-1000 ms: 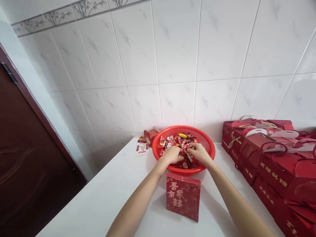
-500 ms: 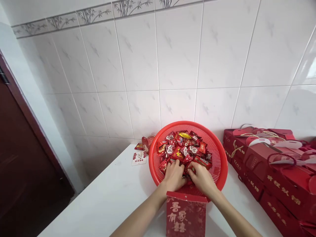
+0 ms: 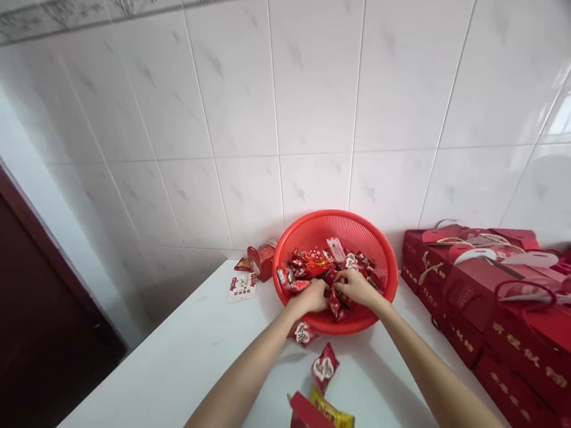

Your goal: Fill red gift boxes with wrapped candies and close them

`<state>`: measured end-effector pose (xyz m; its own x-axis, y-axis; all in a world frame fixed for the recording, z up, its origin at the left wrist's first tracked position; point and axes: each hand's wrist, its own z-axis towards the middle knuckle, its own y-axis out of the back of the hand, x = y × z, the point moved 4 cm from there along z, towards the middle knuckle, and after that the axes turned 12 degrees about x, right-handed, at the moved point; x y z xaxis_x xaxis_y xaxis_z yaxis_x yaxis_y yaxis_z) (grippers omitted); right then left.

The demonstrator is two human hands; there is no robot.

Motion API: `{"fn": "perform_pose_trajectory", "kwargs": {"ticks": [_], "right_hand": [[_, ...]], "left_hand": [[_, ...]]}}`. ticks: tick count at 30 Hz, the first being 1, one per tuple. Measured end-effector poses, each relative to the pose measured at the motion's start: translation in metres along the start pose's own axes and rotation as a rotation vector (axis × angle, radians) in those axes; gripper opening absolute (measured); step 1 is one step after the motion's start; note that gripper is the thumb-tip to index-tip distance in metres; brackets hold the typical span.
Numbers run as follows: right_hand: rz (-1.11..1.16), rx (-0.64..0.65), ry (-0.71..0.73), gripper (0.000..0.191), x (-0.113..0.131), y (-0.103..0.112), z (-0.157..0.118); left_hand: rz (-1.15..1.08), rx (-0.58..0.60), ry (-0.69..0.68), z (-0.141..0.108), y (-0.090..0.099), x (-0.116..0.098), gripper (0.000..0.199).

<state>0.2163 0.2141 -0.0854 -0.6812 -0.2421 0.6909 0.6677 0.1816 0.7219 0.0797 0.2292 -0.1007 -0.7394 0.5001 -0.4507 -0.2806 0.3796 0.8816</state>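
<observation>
A round red plastic basket [image 3: 298,235] tilts toward me, with many wrapped candies [image 3: 316,261] heaped inside. My left hand [image 3: 314,295] is in the front of the heap, fingers curled in among the wrappers, their tips hidden. Close by on the right, my right hand [image 3: 357,286] bends its fingers around candies, dark red wrappers hanging between the two hands. In front of the basket are a red candy with a white label [image 3: 325,368] and another red candy [image 3: 303,333]. At the bottom edge, a red box [image 3: 307,411] shows partly, with a yellow-wrapped candy [image 3: 332,411] against it.
Stacked dark red gift boxes [image 3: 473,309] with cord handles line the right side. Left of the basket are a small red box [image 3: 262,261], a white printed card [image 3: 242,286] and a flat red packet [image 3: 242,264]. The white table [image 3: 196,345] meets a tiled wall [image 3: 312,107].
The basket has tipped toward me and the candies have shifted. Candies now show in front of it. The red box has moved down, mostly out of view. The view has shifted slightly.
</observation>
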Motion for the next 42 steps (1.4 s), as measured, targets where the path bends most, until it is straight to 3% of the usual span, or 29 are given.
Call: {"fn": "perform_pose_trajectory", "kwargs": {"ticks": [4,11,17,19,28,32,34,36,39,42], "right_hand": [[0.020,-0.043,0.036,0.017,0.003,0.005,-0.003],[0.108,-0.266,0.112,0.017,0.012,0.020,-0.029],[0.226,-0.435,0.151,0.023,0.031,0.032,-0.052],[0.267,-0.470,0.168,0.025,0.035,0.035,-0.060],[0.299,-0.444,0.157,0.025,0.045,0.028,-0.090],[0.243,-0.456,0.127,0.024,0.044,0.017,-0.102],[0.204,-0.462,0.115,0.023,0.044,0.011,-0.107],[0.184,-0.481,0.127,0.024,0.045,0.007,-0.112],[0.215,-0.523,0.167,0.026,0.046,0.002,-0.118],[0.372,-0.549,0.203,0.028,0.045,0.002,-0.124]], "left_hand": [[0.075,0.062,-0.037,0.004,0.000,-0.008,0.013],[-0.154,-0.047,-0.044,-0.004,0.017,-0.017,0.017],[-0.187,0.062,-0.095,-0.035,0.030,-0.033,0.055],[-0.183,0.041,-0.108,-0.049,0.033,-0.037,0.060],[-0.257,0.101,-0.218,-0.115,0.044,-0.051,0.029],[-0.234,0.069,-0.275,-0.138,0.041,-0.055,0.024],[-0.298,-0.016,-0.312,-0.145,0.039,-0.057,0.023],[-0.412,-0.025,-0.331,-0.152,0.034,-0.059,0.026],[-0.481,0.166,-0.249,-0.161,0.018,-0.059,0.035],[-0.330,0.269,-0.165,-0.170,0.002,-0.053,0.050]]}}
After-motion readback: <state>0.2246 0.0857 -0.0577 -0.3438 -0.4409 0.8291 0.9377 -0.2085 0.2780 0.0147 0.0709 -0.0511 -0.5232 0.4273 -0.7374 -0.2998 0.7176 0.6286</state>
